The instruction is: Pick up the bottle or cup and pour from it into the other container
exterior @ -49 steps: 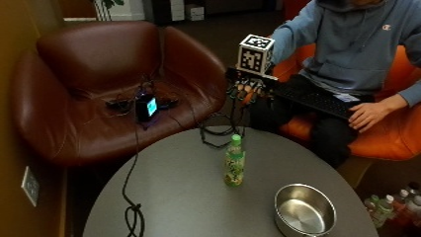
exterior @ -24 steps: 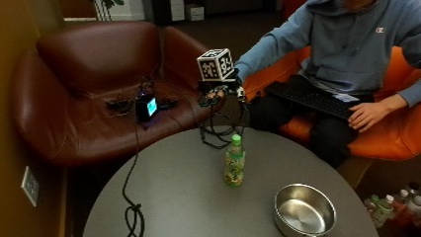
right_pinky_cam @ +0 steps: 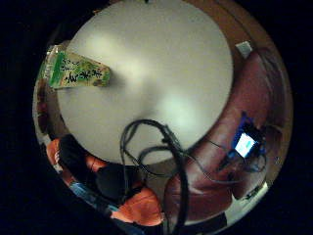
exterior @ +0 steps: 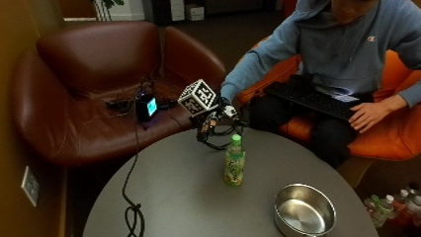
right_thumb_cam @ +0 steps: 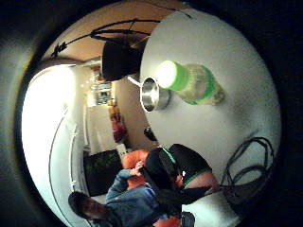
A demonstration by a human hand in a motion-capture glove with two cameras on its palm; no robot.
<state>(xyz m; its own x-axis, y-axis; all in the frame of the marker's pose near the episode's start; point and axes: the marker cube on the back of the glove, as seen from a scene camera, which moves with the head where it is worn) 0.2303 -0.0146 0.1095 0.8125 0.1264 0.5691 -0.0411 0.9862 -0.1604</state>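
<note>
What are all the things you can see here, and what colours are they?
Bottle: one, green with a green cap, standing upright near the middle of the table.
Bowl: one, shiny silver metal, on the table apart from the bottle, nearer the table's edge.
Table: one, round, grey.
Armchair: one, brown leather, beside the table.
Small device: one, black with a lit screen, on the armchair's seat.
Orange seat: one, under the person.
Keyboard: one, black, on the person's lap.
Small bottles: several, on the floor beyond the table's edge.
Right hand: one, black glove, above the table's edge, just behind the bottle, not touching it.
Left hand: one, bare, resting on the keyboard.
</note>
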